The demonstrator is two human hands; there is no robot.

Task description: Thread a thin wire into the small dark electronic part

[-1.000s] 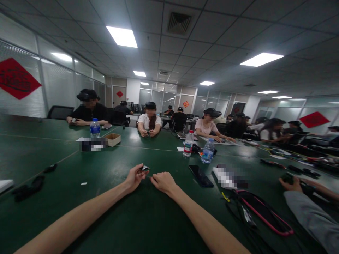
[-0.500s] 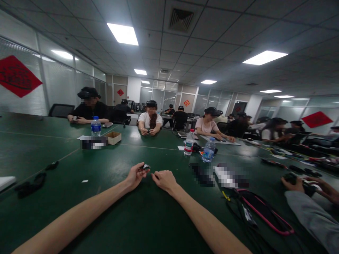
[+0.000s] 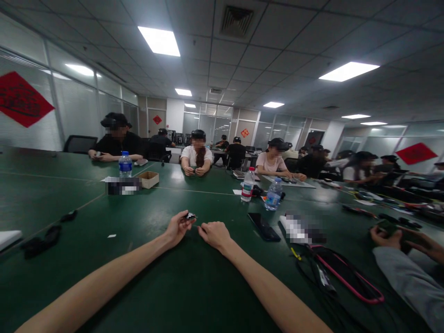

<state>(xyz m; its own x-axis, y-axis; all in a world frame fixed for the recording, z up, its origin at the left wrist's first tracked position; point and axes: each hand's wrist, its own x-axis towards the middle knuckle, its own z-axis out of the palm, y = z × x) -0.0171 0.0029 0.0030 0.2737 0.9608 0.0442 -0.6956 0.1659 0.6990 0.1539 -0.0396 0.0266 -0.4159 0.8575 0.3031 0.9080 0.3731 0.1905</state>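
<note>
Fingers (image 3: 185,223) of the left hand (image 3: 176,229) pinch a small black part (image 3: 190,216); the right hand (image 3: 215,234) curls its own just beside, grip unclear. Work on the part looks midway, unfinished.

**Even overhead light, bowed edges**

The room is lit brightly and evenly by ceiling panels (image 3: 159,40) above the green table (image 3: 145,203), and the nearest panels are blown out to plain white. Pale glare is thrown back from the table's glossy far half. Only faint, soft shadows are cast beside the forearms at its near edge. Straight lines above and beside the table are bowed by the lens. The small dark piece (image 3: 190,216) pinched in the left hand (image 3: 176,229) at the table's middle is rendered too small to be made out.
</note>
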